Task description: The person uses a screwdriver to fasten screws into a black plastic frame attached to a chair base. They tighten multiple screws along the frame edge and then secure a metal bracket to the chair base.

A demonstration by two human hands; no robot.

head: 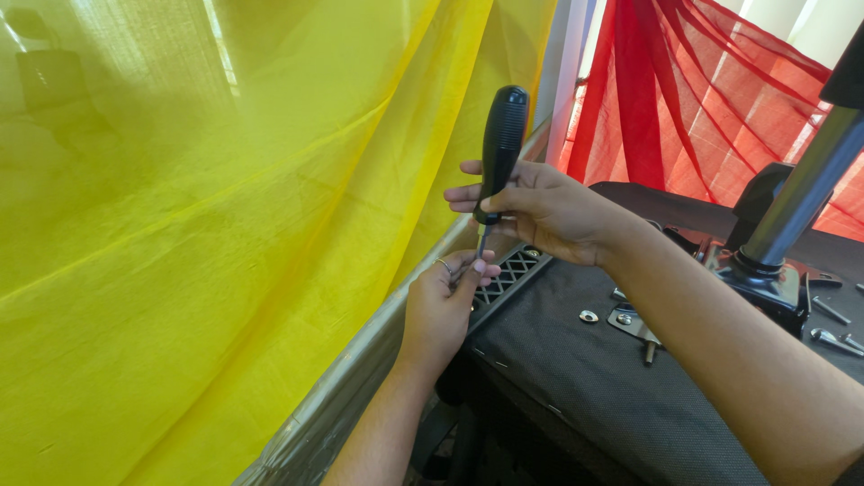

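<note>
My right hand (549, 211) closes its grip around the black ribbed plastic screwdriver (498, 153), keeping it upright over the black lattice plastic part (509, 274) at the dark seat's edge, while my left hand (443, 306) pinches the shaft near the tip to steady it.

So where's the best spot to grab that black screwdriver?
Grab the screwdriver by its fat, ribbed black handle, from the side, with fingers wrapped round it. It stands nearly upright, so the handle is open all round, and the ribs should stop slipping. The right hand holds its lower end that way. The thin metal shaft below is too skinny, and the left hand is already at the tip.
</note>
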